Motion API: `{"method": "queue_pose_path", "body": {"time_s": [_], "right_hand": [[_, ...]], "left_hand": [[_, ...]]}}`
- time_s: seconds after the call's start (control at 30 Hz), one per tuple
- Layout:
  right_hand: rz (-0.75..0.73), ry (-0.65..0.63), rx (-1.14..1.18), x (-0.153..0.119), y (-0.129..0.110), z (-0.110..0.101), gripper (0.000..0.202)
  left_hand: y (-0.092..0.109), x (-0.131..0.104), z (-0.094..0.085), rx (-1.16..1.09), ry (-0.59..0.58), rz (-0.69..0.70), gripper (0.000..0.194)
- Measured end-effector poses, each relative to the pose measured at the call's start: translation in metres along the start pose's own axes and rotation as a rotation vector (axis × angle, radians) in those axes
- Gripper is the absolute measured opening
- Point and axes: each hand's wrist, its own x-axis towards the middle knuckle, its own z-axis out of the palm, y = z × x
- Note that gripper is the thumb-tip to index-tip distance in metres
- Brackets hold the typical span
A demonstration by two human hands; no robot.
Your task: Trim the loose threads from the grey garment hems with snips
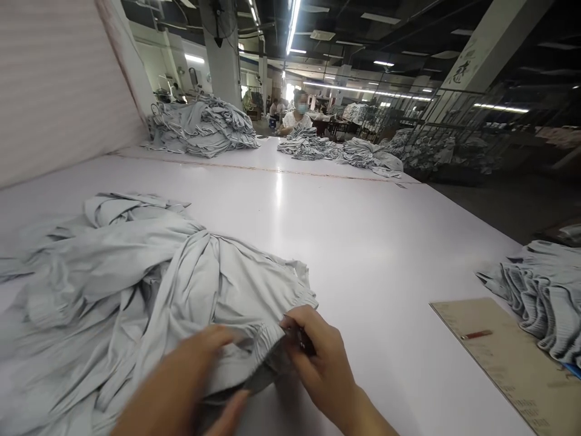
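Observation:
A light grey garment [245, 284] with a gathered elastic edge lies in front of me, at the near end of a loose heap of the same grey cloth [100, 266]. My right hand [320, 360] is closed at the elastic edge, its fingertips pinching the band. A small dark object [307, 343] shows inside those fingers, mostly hidden; its kind is unclear. My left hand [193, 363], smeared by motion, grips the garment's near side, fingers on top and thumb below. Between the two hands the edge gapes a little.
A white table [372, 254] stretches ahead. On its right lie a brown board [494, 357], a red-handled tool [476, 334] and stacked grey ribbed pieces [544, 297]. Grey garment piles [204, 127] line the far edge, where a masked person [297, 118] works. Pale sheeting [54, 79] rises at left.

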Motion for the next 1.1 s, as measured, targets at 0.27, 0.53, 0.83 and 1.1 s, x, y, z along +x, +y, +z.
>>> {"method": "queue_pose_path", "body": {"time_s": [0.27, 0.53, 0.83, 1.1], "right_hand": [[0.16, -0.108, 0.01, -0.025, 0.001, -0.003, 0.007], [0.24, -0.225, 0.05, -0.021, -0.002, -0.007, 0.005], [0.195, -0.242, 0.131, -0.017, -0.016, -0.017, 0.01], [-0.056, -0.083, 0.18, -0.011, -0.037, 0.003, 0.007]], "left_hand": [[0.02, 0.014, 0.019, -0.483, -0.08, -0.556, 0.016], [0.025, 0.015, 0.006, -0.637, 0.063, -0.686, 0.024], [0.029, 0.007, 0.003, -0.842, -0.121, -0.625, 0.021], [0.028, 0.004, 0.007, -0.837, -0.169, -0.587, 0.026]]}}
